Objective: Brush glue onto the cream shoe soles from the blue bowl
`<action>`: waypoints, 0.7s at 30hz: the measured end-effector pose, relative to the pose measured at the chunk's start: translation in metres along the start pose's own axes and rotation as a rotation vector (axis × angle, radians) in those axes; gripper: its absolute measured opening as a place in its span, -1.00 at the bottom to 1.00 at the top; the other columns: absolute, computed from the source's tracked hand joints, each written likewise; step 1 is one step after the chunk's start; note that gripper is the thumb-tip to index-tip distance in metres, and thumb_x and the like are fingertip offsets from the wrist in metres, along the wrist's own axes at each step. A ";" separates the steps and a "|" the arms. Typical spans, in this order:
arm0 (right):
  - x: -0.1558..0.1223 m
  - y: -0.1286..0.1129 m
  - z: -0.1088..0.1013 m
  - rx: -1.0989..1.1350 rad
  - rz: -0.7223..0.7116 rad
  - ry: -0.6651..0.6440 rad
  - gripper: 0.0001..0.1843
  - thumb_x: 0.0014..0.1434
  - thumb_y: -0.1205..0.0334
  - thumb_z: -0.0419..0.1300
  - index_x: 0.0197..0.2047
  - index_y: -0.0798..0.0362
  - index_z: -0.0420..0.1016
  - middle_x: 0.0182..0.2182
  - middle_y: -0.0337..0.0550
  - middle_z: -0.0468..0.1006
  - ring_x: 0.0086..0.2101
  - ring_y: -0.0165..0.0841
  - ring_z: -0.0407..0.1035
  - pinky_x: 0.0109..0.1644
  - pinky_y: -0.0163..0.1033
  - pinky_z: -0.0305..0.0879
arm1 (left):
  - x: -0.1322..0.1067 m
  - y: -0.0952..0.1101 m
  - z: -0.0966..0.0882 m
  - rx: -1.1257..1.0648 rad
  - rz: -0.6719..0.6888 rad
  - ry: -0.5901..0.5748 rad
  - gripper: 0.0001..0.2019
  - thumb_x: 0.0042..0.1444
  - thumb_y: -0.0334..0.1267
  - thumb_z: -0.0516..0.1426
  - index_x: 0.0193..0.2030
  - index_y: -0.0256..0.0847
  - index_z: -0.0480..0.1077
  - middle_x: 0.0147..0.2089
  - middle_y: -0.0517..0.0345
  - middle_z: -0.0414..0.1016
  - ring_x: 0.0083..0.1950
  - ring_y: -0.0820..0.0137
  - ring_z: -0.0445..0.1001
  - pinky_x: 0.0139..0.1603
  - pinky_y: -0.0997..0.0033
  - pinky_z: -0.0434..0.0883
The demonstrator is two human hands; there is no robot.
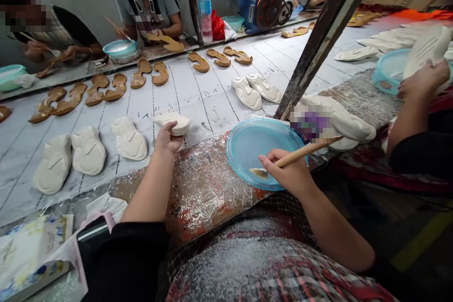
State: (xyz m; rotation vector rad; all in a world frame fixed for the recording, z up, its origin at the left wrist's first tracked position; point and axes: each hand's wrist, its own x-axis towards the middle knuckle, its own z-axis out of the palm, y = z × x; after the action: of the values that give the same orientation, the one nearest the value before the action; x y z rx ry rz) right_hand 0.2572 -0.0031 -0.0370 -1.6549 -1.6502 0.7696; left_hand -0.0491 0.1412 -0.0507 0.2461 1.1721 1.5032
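My left hand (170, 138) is closed around a white shoe sole (179, 123), held over the near edge of the lined white belt. In my right hand (288, 170) is a brush with a wooden handle (300, 152). Its pale bristle tip (258, 172) hangs above a blue plastic basin (253, 137), whose inside looks whitish. Left of my left hand, several white soles, among them a nearer one (129, 139), lie on the belt. A pair of white soles (247, 93) rests beyond the basin.
Brown soles (106, 88) line the belt's far side, where two people work with brushes. A slanted metal post (314, 47) rises right of the basin. At far right, another person's hand (424, 78) holds a white sole. A tissue pack (31, 255) lies at lower left.
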 end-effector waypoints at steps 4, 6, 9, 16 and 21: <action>-0.002 0.005 0.005 -0.022 0.015 -0.059 -0.55 0.14 -0.03 0.29 -0.62 0.03 0.31 -0.73 -0.33 0.26 -0.62 -0.45 0.15 -0.51 -0.28 -0.04 | -0.069 -0.004 0.005 -0.112 0.062 -0.188 -0.73 0.29 -0.27 0.18 0.10 -0.20 0.47 -0.05 0.07 0.64 0.03 0.36 0.60 0.07 0.40 0.54; -0.006 0.002 0.001 -0.001 -0.002 -0.052 -0.54 0.19 -0.04 0.26 -0.60 0.04 0.32 -0.71 -0.32 0.26 -0.61 -0.45 0.15 -0.50 -0.30 -0.02 | -0.105 -0.012 0.001 -0.138 0.067 -0.390 -0.49 0.28 0.17 0.14 0.15 -0.17 0.47 0.06 -0.04 0.61 0.17 0.16 0.56 0.11 0.20 0.55; -0.013 -0.011 -0.013 0.083 -0.070 -0.080 -0.54 0.26 -0.07 0.23 -0.54 0.04 0.36 -0.65 -0.31 0.32 -0.58 -0.46 0.20 -0.50 -0.33 0.08 | -0.143 -0.028 -0.007 -0.075 -0.038 -0.540 -0.24 0.09 0.45 0.13 0.12 -0.20 0.51 0.04 -0.08 0.63 0.08 0.05 0.60 0.07 0.09 0.58; 0.004 -0.068 -0.053 0.446 -0.792 -0.141 -0.91 0.19 0.30 0.41 -0.21 0.05 0.63 -0.41 -0.21 0.60 -0.41 -0.41 0.47 -0.35 -0.32 0.40 | -0.187 -0.050 -0.007 -0.102 -0.392 -0.716 -0.18 0.17 0.46 0.03 0.21 -0.23 0.50 0.12 -0.13 0.61 0.08 0.02 0.61 0.09 0.07 0.57; 0.017 -0.092 -0.055 0.289 -0.966 -0.037 -0.90 0.16 0.36 0.44 -0.23 0.11 0.64 -0.36 -0.13 0.64 -0.34 -0.39 0.53 -0.25 -0.28 0.48 | -0.210 -0.035 0.005 -0.119 -0.473 -0.808 -0.17 0.10 0.44 0.13 0.27 -0.19 0.43 0.16 -0.10 0.59 0.24 -0.08 0.51 0.23 -0.07 0.49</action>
State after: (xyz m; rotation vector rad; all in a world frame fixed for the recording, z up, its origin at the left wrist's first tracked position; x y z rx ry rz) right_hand 0.2456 0.0086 0.0705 -0.5088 -1.9590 0.4875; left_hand 0.0443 -0.0374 0.0171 0.4127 0.4399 0.9003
